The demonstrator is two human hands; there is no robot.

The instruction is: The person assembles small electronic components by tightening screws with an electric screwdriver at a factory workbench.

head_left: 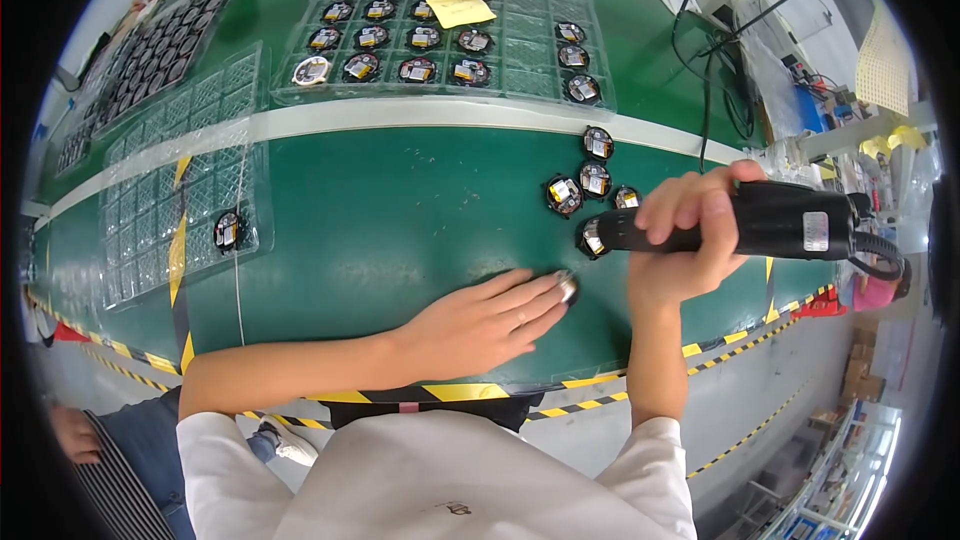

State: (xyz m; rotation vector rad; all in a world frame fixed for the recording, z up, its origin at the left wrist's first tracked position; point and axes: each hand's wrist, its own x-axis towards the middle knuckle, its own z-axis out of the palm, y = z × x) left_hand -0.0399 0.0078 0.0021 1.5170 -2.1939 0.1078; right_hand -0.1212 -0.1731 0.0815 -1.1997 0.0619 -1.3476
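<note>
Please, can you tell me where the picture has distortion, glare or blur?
In the head view, fisheye distortion bends the white strip and striped tape, and the corners turn black; in the same view, the clear tray shows whitish glare, and the disc at the left hand's fingertips looks somewhat blurred.

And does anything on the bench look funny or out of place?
A few small things. In the far clear plastic tray, one round module has a pale rim; its dark-rimmed neighbours don't. A yellow paper note lies askew there, partly covering modules. Pale specks dot the green bench; dirt or scuffs, I can't tell.
</note>
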